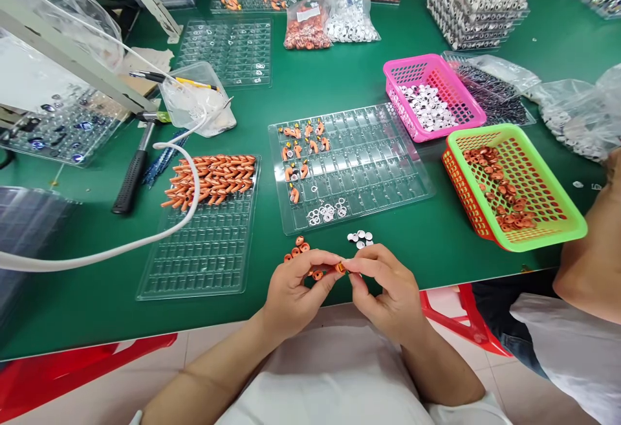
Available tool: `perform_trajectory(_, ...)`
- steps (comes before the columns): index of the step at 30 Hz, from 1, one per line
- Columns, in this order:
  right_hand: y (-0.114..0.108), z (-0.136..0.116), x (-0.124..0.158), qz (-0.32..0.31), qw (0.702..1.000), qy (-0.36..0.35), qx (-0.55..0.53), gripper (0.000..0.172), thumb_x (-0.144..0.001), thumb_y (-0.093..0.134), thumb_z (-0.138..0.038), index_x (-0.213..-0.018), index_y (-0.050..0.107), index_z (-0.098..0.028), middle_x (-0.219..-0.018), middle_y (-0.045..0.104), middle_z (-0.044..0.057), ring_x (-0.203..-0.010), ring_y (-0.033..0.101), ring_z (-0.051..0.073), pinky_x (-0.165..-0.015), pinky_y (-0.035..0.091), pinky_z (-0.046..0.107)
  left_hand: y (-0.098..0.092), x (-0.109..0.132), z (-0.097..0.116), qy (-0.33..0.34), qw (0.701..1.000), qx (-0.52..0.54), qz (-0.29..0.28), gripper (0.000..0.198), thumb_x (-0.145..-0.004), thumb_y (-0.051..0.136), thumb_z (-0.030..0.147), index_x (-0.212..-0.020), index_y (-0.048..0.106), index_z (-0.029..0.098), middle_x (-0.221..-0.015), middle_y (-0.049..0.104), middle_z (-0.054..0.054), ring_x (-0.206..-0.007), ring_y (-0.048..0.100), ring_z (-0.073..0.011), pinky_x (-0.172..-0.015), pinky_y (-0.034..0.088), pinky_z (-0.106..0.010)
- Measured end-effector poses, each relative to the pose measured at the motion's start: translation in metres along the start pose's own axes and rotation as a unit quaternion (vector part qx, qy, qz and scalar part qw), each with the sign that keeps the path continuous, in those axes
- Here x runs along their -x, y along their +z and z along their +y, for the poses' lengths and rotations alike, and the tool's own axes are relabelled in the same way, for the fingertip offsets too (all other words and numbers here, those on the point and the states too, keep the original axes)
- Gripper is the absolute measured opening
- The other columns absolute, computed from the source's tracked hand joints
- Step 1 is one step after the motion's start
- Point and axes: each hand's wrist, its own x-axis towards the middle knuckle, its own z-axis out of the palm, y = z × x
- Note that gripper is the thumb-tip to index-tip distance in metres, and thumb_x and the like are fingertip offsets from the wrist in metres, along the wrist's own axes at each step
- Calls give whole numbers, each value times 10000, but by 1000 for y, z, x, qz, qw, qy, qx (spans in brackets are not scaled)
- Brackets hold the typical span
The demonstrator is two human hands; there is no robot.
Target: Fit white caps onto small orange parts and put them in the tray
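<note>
My left hand (295,292) pinches a small orange part (341,268) between thumb and forefinger, just above the near edge of the table. From the other side my right hand (388,292) closes its fingertips on the right end of that part; the fingers hide its full shape. Round orange caps (299,248) lie beside and partly behind my left hand. Beyond my right hand is a little group of white discs (359,239). A clear compartment tray (359,166) in front holds several curved orange pieces (294,193) and a pile of small white rings (327,211).
Left stands a tray of orange pieces (213,179), crossed by a white hose (194,198); a hammer (136,169) lies beyond. A pink basket (420,130) and a green basket (548,240) stand right. Another person's arm (589,257) is at the right edge.
</note>
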Motion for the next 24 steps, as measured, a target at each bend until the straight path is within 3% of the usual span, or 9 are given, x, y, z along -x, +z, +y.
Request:
perform_trajectory(8,0,1,1,-15,999,22,-40,315,-844,560,-45,-1059,664,-250,-859,620,28,-759,625,149,-654,539,291,0,0,-2,-8,1000,14,-2,171,-855,677,115,-999,708,201,-901,773,-57,-771,729,-164,-695,607,-247)
perform_trajectory(12,0,2,0,-17,999,30,-31,308,-851,555,-63,-1061,661,-262,-862,624,23,-767,632,154,-660,544,297,1,-2,-1,-3,1000,-13,18,120,-832,713,150,-938,735,200,-770,736,-44,-680,666,-152,-616,577,-249)
perform_trajectory(15,-1,3,0,-16,999,25,-19,301,-854,556,-70,-1059,662,-263,-865,626,25,-762,633,156,-653,546,299,0,-3,3,-85,995,51,-5,116,-838,711,187,-950,741,187,-753,725,-45,-667,671,-148,-609,591,-246)
perform_trajectory(18,-2,3,0,-20,999,26,-5,296,-857,558,-74,-1060,661,-264,-875,620,26,-762,632,153,-654,547,295,-3,-5,9,-172,971,158,-47,158,-857,695,252,-982,738,165,-797,731,-62,-701,698,-162,-631,626,-268)
perform_trajectory(24,-3,2,-1,-33,999,-4,18,296,-852,561,-67,-1064,652,-252,-881,630,33,-765,637,155,-659,555,294,-5,-13,17,-243,939,232,-73,173,-815,744,288,-913,747,145,-779,732,-61,-633,671,-138,-608,619,-260)
